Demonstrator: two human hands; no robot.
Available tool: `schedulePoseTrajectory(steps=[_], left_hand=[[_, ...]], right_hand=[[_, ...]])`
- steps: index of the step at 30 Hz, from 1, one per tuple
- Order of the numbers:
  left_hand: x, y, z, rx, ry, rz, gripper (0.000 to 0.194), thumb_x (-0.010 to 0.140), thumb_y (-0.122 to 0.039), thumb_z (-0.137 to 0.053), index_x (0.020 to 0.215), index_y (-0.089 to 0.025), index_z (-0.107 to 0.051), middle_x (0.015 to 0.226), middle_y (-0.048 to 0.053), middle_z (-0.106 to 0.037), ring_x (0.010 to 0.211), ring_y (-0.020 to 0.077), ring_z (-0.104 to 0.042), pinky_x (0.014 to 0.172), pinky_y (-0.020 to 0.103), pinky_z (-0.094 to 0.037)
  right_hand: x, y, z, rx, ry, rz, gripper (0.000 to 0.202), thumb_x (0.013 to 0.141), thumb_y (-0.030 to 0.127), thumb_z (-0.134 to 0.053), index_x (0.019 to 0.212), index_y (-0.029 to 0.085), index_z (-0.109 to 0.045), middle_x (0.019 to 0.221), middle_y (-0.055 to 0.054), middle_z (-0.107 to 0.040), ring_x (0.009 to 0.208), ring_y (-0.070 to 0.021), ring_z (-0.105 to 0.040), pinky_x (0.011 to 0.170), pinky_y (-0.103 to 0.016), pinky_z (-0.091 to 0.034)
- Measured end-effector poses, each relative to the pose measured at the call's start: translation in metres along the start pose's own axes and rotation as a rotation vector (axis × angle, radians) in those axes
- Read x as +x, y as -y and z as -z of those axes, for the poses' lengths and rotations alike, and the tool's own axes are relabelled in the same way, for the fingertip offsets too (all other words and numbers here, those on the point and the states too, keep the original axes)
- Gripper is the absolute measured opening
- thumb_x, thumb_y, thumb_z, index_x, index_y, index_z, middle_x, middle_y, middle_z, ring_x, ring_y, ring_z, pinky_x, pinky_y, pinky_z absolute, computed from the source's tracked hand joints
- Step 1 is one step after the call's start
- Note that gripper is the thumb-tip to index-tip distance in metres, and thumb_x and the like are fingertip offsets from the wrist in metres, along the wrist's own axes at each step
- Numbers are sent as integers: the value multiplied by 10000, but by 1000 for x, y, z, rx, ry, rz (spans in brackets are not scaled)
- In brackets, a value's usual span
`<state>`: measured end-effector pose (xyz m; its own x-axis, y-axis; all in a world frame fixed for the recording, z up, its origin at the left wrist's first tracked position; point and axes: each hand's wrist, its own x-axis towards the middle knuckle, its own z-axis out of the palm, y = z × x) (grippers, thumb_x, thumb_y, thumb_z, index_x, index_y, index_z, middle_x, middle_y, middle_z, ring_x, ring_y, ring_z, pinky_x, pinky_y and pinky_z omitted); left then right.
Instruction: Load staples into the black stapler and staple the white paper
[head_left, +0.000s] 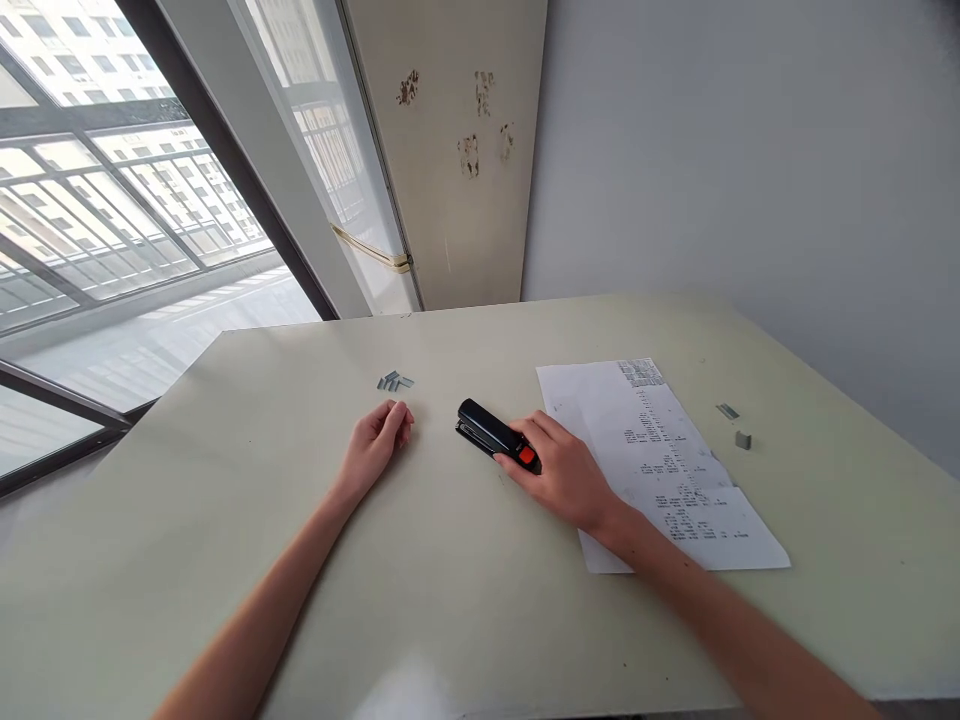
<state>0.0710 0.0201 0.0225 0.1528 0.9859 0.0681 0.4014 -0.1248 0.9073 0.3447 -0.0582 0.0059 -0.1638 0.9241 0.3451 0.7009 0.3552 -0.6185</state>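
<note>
A black stapler (486, 425) with a red patch near its rear end is held in my right hand (566, 470), thumb on one side and fingers on the other. Its front end points to the upper left, toward the middle of the table. My left hand (377, 440) rests on the table, fingers curled into a loose fist, and nothing shows in it. Just beyond that hand lies a small pile of staple strips (394, 381). Under my right forearm and partly behind my right hand is a printed sheet of paper (615, 400).
Everything lies on a pale table (450, 600). Right of the paper are another short staple strip (727, 410) and a small grey block (742, 440). A grey wall (735, 150) borders the table at the right, and a window (112, 180) stands at the left.
</note>
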Motion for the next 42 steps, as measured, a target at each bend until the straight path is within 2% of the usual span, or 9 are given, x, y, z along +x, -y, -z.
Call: schedulePoseTrajectory(steps=[8,16,19,21,25,28,31,35,42], left_hand=[[-4,2,-2,37,17,-37,464,1003,-628,-501,819,-214,-600,685,-10,-577,670,162,-536,701,284,-454],[-13,6,-4,99,24,-64,458,1022,-616,-476,844,-215,-609,713,-6,-584,669,163,-530,663,284,-437],[-15,8,-4,113,-7,-83,390,1009,-591,-517,932,-221,-614,831,8,-628,726,165,-561,701,289,-462],[-16,8,-4,138,-5,-126,343,962,-561,-615,1054,-230,-626,1002,32,-671,852,182,-611,802,309,-495],[-16,6,-7,307,133,-277,483,878,-535,-747,1260,-267,-619,1267,65,-663,1150,255,-612,994,381,-492],[-15,6,-8,398,190,-315,417,876,-569,-746,1152,-264,-680,1165,55,-701,1119,274,-626,985,404,-506],[-15,11,-5,410,131,-280,361,894,-587,-715,990,-239,-711,1036,50,-714,986,258,-655,887,379,-528],[-14,20,16,430,53,-187,423,874,-645,-709,923,-226,-744,1022,65,-718,883,243,-666,761,344,-532],[-2,36,67,493,-162,-27,515,773,-701,-754,931,-210,-754,901,75,-716,783,241,-640,676,334,-512]], right_hand=[[1,-8,2,82,3,-27,219,1017,334,-604,1219,258,-644,1078,-50,-687,841,-208,-667,738,-351,-578],[5,-8,-1,154,48,-60,251,1032,319,-573,1277,289,-620,1188,-58,-698,1005,-249,-682,871,-402,-577],[9,-7,-1,165,86,-56,250,1032,312,-566,1276,296,-617,1184,-53,-703,1016,-250,-685,876,-405,-578],[14,-7,-2,167,109,-47,248,1032,303,-561,1273,299,-617,1173,-50,-707,1017,-249,-687,871,-402,-579],[25,-1,-10,189,170,-26,270,1037,275,-541,1297,298,-611,1203,-60,-705,1081,-261,-679,926,-428,-572],[33,8,-18,250,237,46,336,1054,246,-498,1373,310,-582,1313,-61,-671,1207,-254,-642,1043,-453,-538],[33,14,-21,304,270,99,457,1052,259,-507,1502,337,-483,1482,-61,-573,1310,-237,-598,1112,-448,-517],[12,4,-1,229,241,17,572,1053,374,-526,1599,363,-356,1583,-77,-492,1267,-249,-642,1053,-462,-574],[-61,-50,72,-10,85,-204,439,1044,472,-523,1474,382,-526,1510,-65,-599,1192,-304,-711,862,-454,-664]])
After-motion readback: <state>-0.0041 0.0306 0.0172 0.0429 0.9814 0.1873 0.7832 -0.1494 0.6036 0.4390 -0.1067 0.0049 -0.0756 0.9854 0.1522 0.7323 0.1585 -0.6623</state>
